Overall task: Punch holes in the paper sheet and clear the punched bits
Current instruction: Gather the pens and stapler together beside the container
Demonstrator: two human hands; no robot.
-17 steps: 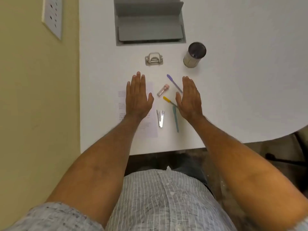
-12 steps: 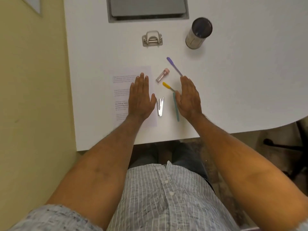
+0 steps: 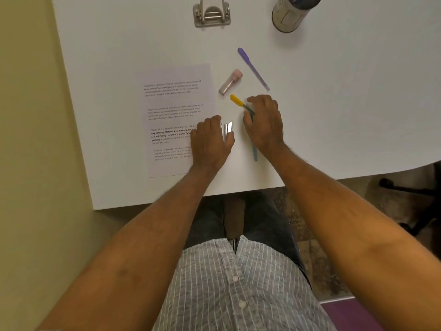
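A printed paper sheet (image 3: 176,96) lies flat on the white table (image 3: 114,56), left of centre. The metal hole punch (image 3: 212,13) stands apart from it at the far edge of the view. My left hand (image 3: 211,144) rests on the sheet's lower right edge with its fingers curled under, holding nothing I can see. My right hand (image 3: 265,125) lies to the right, fingers curled, on top of a yellow pen (image 3: 236,100) and a teal pen (image 3: 254,151).
A small silver metal tool (image 3: 228,129) lies between my hands, touching my left knuckles. A pink capped tube (image 3: 231,81) and a purple pen (image 3: 253,68) lie beyond. A cylindrical cup (image 3: 291,13) stands far right of the punch. The table's near edge (image 3: 167,199) is close to my body.
Both hands have drawn back toward me and their flat fingers have curled in. More of the sheet's upper part shows. The view has tilted down and closer.
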